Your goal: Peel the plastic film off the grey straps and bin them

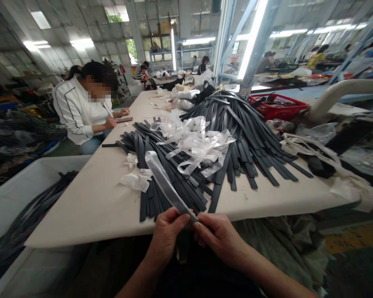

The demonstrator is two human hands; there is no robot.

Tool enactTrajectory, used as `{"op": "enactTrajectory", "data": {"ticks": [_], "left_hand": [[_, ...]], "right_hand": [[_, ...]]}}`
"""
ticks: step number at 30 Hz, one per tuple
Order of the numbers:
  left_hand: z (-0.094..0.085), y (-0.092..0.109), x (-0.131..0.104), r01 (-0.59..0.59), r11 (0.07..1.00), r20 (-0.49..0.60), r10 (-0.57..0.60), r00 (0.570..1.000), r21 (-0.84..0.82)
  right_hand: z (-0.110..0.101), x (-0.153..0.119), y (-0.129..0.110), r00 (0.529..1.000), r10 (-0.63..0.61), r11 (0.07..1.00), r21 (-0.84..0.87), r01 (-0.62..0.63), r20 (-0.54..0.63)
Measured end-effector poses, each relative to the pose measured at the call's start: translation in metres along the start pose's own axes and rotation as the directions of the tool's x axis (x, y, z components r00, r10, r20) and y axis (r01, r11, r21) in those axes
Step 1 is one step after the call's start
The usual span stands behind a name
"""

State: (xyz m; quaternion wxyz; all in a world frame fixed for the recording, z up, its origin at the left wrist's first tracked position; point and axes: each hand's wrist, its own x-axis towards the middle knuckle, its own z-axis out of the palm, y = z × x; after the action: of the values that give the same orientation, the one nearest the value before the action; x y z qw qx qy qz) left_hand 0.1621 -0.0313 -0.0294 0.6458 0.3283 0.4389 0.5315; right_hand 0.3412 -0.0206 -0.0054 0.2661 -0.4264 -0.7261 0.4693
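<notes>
Between my two hands, at the near table edge, is a dark flat strap (pixel 166 186) in a clear plastic sleeve. My left hand (pixel 168 231) is closed, pinching it between thumb and fingers near its lower end. Right beside it, my right hand (pixel 219 236) is closed on the same end of the strap. The sleeved strap slants up and left over a pile of dark straps (pixel 170 182). Crumpled clear plastic strips (pixel 202 145) lie on top of that pile. A larger heap of dark straps (pixel 239 136) fans out to the right.
The beige table (pixel 90 203) runs away from me. At its left side sits a person in a white jacket (pixel 77 103). A white bin (pixel 27 174) with dark straps stands at the left. Behind the larger heap is a red basket (pixel 278 105); a thick pipe (pixel 338 95) is at right.
</notes>
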Motion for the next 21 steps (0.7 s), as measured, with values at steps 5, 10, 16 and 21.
{"op": "enactTrajectory", "data": {"ticks": [5, 10, 16, 21], "left_hand": [[-0.052, 0.081, 0.009, -0.439, 0.891, -0.303, 0.453, 0.839, 0.117], [-0.102, 0.158, 0.004, -0.701, 0.688, -0.339, 0.715, 0.611, 0.188], [-0.141, 0.118, 0.003, -0.479, 0.878, -0.549, 0.411, 0.728, 0.022], [-0.155, 0.064, -0.007, -0.338, 0.929, -0.611, 0.180, 0.771, -0.152]], "right_hand": [[-0.005, -0.002, 0.000, 0.964, 0.047, 0.992, 0.098, -0.075, 0.263], [0.005, 0.004, -0.007, 0.929, 0.042, 0.983, 0.151, -0.104, 0.366], [0.023, 0.026, -0.017, 0.894, 0.047, 0.990, 0.101, -0.103, 0.446], [0.037, 0.047, -0.024, 0.850, 0.120, 0.990, 0.001, -0.140, 0.513]]}}
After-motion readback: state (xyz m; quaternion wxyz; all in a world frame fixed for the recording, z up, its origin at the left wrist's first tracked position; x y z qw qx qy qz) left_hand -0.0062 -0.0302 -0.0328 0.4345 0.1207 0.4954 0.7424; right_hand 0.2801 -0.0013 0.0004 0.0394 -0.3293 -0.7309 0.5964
